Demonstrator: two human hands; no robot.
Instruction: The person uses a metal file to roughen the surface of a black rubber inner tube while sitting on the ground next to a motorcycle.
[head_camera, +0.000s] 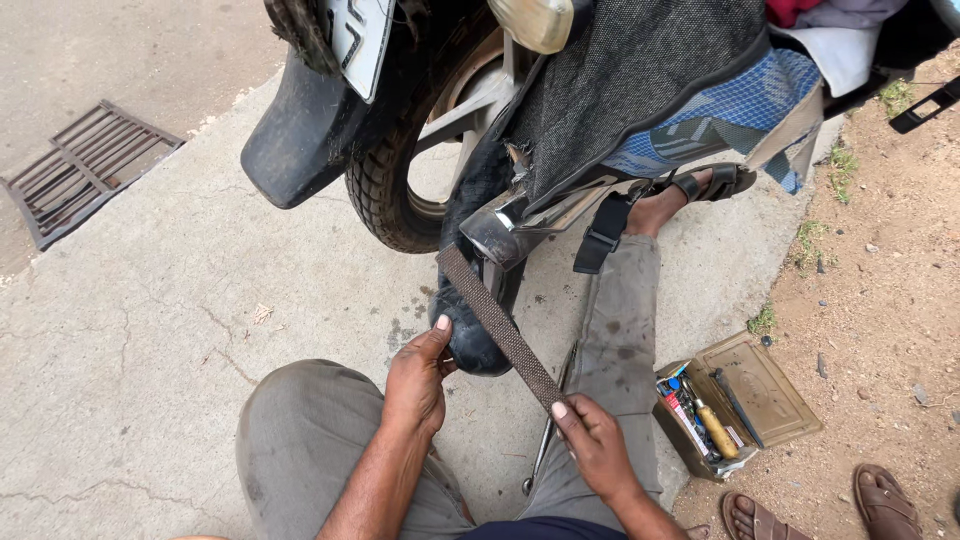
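Running diagonally, the long flat file (497, 325) goes from the motorcycle part (497, 238) at upper left down to the right hand (592, 440), closed on its near end; the left hand (418, 378) grips the black rubber piece (468, 335) beside it.

Bare concrete (150, 330) on left: wide open, lots of room for hand. Drain grate (85, 170) far off at left edge. Ahead: big tyre (385, 195) and mudguard (295, 130) block way. Flat file (500, 325) slants across middle, between left hand (418, 375) and right hand (597, 445). Black tube (470, 320) just behind file, tight there. Own leg (620, 320) fills gap on right. Open tool tin (735, 400) near right knee, on dirt. Sandalled feet (820, 510) at bottom right corner.
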